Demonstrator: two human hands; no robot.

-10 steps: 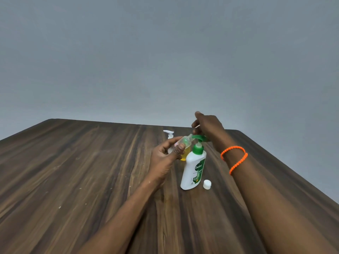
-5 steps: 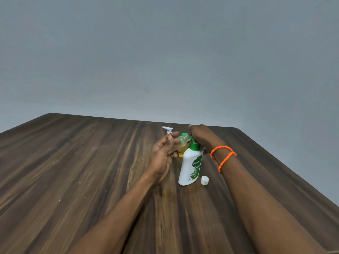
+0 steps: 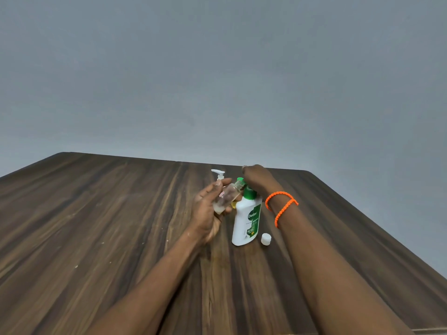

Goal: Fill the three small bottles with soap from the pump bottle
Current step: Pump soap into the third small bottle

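Observation:
A white pump bottle point(image 3: 246, 221) with a green label and green pump stands upright on the wooden table point(image 3: 96, 226). My left hand point(image 3: 208, 209) grips a small clear bottle point(image 3: 226, 197), tilted with its open neck at the green nozzle. On top of the pump head rests my right hand point(image 3: 256, 178), pressing down. Behind the pump bottle a small bottle with yellow liquid point(image 3: 234, 204) is mostly hidden. A small bottle with a white pump top point(image 3: 219, 174) stands behind my left hand.
A loose white cap point(image 3: 266, 238) lies on the table just right of the pump bottle. An orange bead bracelet point(image 3: 281, 206) circles my right wrist. The table's far edge meets a plain grey wall.
My right hand has come down onto the pump head from above it. My left hand has kept the small clear bottle at the nozzle. The camera view has shifted slightly.

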